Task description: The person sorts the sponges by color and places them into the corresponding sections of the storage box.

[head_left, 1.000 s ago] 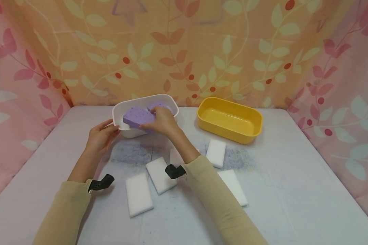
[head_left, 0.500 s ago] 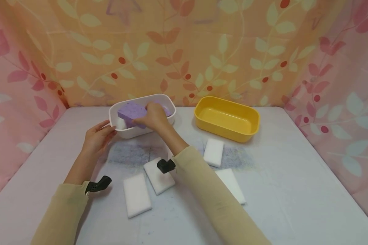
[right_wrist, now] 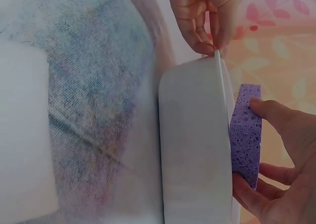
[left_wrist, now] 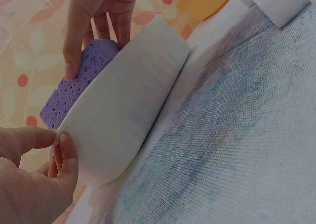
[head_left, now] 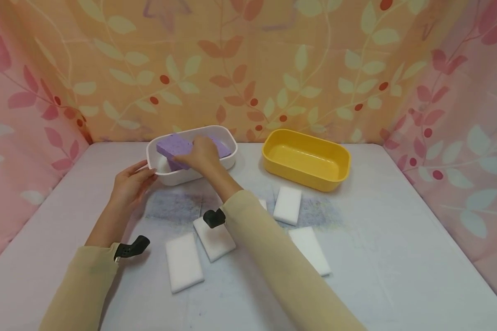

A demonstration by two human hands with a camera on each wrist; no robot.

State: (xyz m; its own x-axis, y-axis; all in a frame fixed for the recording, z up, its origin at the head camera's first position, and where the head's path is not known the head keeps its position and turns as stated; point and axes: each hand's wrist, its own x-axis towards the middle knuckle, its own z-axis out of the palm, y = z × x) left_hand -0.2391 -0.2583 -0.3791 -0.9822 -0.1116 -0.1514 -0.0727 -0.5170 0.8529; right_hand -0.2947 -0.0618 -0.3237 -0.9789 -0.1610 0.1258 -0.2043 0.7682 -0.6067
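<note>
My left hand (head_left: pixel 130 186) pinches the near left rim of a white plastic tub (head_left: pixel 180 178) between thumb and fingers. With thumb and fingertips, my right hand (head_left: pixel 203 154) grips a purple sponge (head_left: pixel 173 145) at the tub's opening. In the right wrist view this porous sponge (right_wrist: pixel 246 135) stands partly above the rim, thumb on one face and fingers on the other side. A second purple piece (head_left: pixel 221 147) lies at the right inside the tub, partly covered by my right hand. What lies lower in the tub is hidden.
Right of the white tub stands a yellow tub (head_left: pixel 306 177). Several white foam blocks lie on the cloth in front, such as one block (head_left: pixel 185 263) at the left and another (head_left: pixel 287 205) near the yellow tub. A floral curtain (head_left: pixel 248 69) hangs behind.
My right hand has carried the purple sponge left and farther in over the white tub, from across its front rim to behind it. My left hand has kept its place at the rim.
</note>
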